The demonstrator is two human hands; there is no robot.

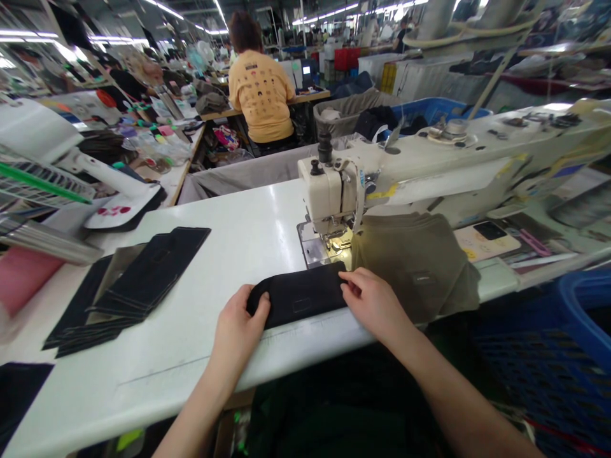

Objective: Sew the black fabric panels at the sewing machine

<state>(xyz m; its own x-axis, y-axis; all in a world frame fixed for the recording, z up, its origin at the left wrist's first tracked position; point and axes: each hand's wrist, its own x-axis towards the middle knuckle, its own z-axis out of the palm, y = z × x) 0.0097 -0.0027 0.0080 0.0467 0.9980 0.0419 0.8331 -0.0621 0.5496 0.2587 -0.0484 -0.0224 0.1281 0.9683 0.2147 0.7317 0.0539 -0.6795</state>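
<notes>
A dark fabric piece (305, 289) with a small stitched rectangle lies on the white sewing table (248, 216), just in front of the sewing machine's needle area. My left hand (243, 318) pinches its left end, which curls up between thumb and fingers. At the opposite end, my right hand (367, 292) is closed on the right edge. The sewing machine head (329, 197) stands right behind the cloth, its lamp lighting the needle plate. Olive fabric pieces (405, 267) lie stacked to the right, partly behind my right hand.
Dark sewn pieces (157, 267) lie fanned out on the left of the table. A white fan-like device (119, 210) stands behind them. A blue basket (539, 356) is at the right, below the tabletop. A phone (489, 230) lies beyond the olive stack. A person in yellow (262, 95) sits ahead.
</notes>
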